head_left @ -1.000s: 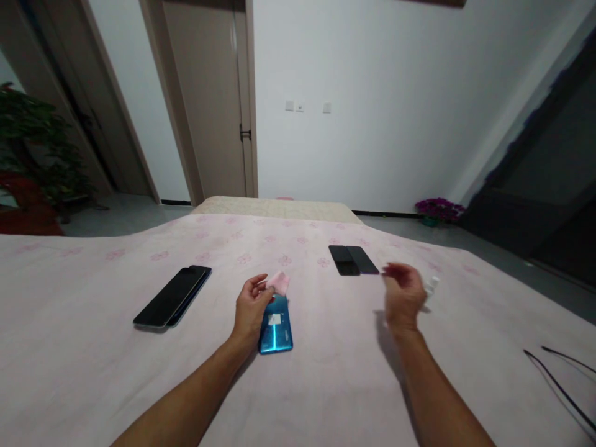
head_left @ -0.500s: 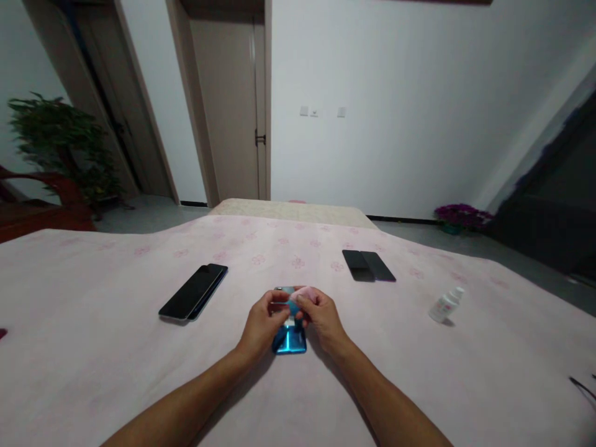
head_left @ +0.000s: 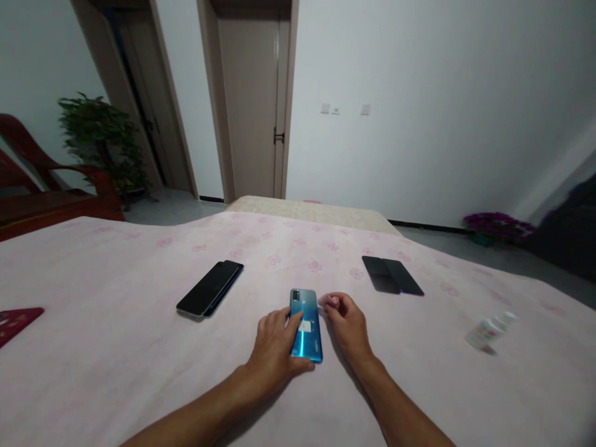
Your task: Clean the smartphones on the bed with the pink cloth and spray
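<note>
Nearest to you, your left hand (head_left: 274,347) is lying over the left side of the blue phone (head_left: 307,338), its fingers spreading apart and its thumb lying along the near end. The phone is lying back up on the pink tablecloth (head_left: 395,397), in the near middle. Just to the right, your right hand (head_left: 351,329) is pinching a small pink cloth (head_left: 328,301) beside the phone's far right edge — whether the cloth is touching it, I cannot tell. If your left hand is pressing too lightly, a sideways push could turn the phone or wrinkle the tablecloth. If the pinch is too loose, the cloth could slip, and bare fingertips could smudge the shiny back. Farther right, a white bottle (head_left: 488,330) is looking tilted; a wide swing of your right hand could knock it. Farther still, overlapping dark phones (head_left: 209,288) are lying at left, two dark slabs (head_left: 395,275) at right.
</note>
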Action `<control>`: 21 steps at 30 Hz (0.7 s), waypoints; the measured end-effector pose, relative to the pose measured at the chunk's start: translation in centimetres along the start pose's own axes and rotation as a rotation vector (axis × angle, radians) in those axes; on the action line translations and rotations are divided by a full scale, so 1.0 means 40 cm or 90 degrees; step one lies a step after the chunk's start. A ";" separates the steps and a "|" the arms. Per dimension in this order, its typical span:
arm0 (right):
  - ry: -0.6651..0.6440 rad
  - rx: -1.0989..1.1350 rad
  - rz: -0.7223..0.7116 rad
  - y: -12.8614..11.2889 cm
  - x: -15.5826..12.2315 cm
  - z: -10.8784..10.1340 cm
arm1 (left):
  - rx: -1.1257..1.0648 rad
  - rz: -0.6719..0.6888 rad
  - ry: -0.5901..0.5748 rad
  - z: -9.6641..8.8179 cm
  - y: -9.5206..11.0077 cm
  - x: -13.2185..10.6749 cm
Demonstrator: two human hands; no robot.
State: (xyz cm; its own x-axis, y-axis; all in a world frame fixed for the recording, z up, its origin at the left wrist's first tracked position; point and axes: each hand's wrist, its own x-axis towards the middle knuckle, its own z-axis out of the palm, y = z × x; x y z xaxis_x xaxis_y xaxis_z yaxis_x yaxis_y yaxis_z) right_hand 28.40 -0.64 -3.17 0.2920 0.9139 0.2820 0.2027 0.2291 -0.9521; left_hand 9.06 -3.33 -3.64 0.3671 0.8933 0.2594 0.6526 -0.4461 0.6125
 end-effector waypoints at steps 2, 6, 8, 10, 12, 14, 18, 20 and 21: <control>-0.027 -0.095 -0.086 -0.004 -0.001 0.000 | -0.022 0.025 0.018 -0.019 -0.007 0.011; -0.147 -0.215 -0.241 -0.015 -0.022 0.003 | -0.051 0.046 0.045 -0.046 -0.025 0.024; -0.187 -0.248 -0.281 -0.021 -0.037 0.005 | -0.031 0.049 0.051 -0.047 -0.028 0.025; -0.203 -0.274 -0.306 -0.024 -0.047 0.006 | 0.008 0.054 0.053 -0.041 -0.024 0.022; -0.210 -0.285 -0.323 -0.023 -0.045 0.006 | 0.052 0.063 0.054 -0.033 -0.015 0.017; -0.213 -0.297 -0.331 -0.018 -0.027 0.008 | 0.091 0.072 0.055 -0.029 -0.004 0.013; -0.185 -0.388 -0.338 0.005 0.053 0.029 | 0.182 0.084 0.039 -0.031 0.016 0.011; -0.173 -0.430 -0.333 0.017 0.097 0.047 | 0.220 0.089 0.027 -0.032 0.023 0.012; -0.166 -0.445 -0.329 0.023 0.115 0.056 | 0.233 0.092 0.022 -0.031 0.025 0.012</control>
State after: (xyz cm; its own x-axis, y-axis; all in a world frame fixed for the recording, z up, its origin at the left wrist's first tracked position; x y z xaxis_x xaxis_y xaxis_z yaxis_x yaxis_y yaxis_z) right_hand 27.85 4.53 -3.00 -0.1959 0.8203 0.5373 0.7956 0.4533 -0.4019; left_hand 9.06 -3.26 -1.97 0.4541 0.8185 0.3519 0.7915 -0.5520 0.2623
